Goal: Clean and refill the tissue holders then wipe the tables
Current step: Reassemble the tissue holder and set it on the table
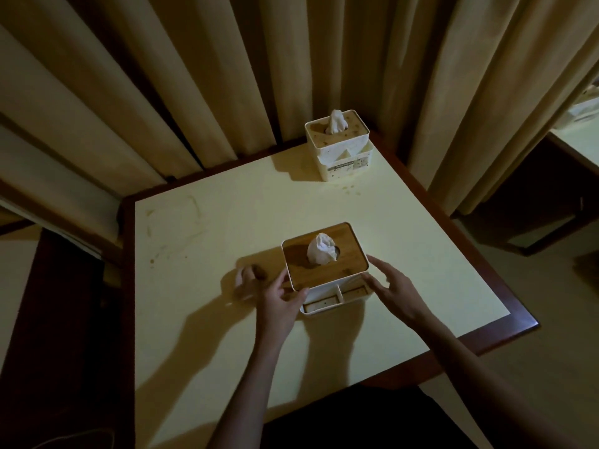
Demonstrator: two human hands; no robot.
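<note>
Tissue holder (325,273), white with a wooden lid (322,257) and a tuft of tissue (321,249) standing from its slot, sits near the middle of a pale yellow table (207,319) with a dark wood rim. The left hand (280,301) touches its left side, fingers relaxed and thumb near the lid's corner; the right hand (393,288) rests spread against its right side. A second tissue holder (340,147), speckled with stains, stands at the far corner beside the curtains (194,76). A crumpled wad (248,275) lies just left.

Pleated beige curtains (181,76) hang behind; dark wooden furniture (531,202) stands right.
</note>
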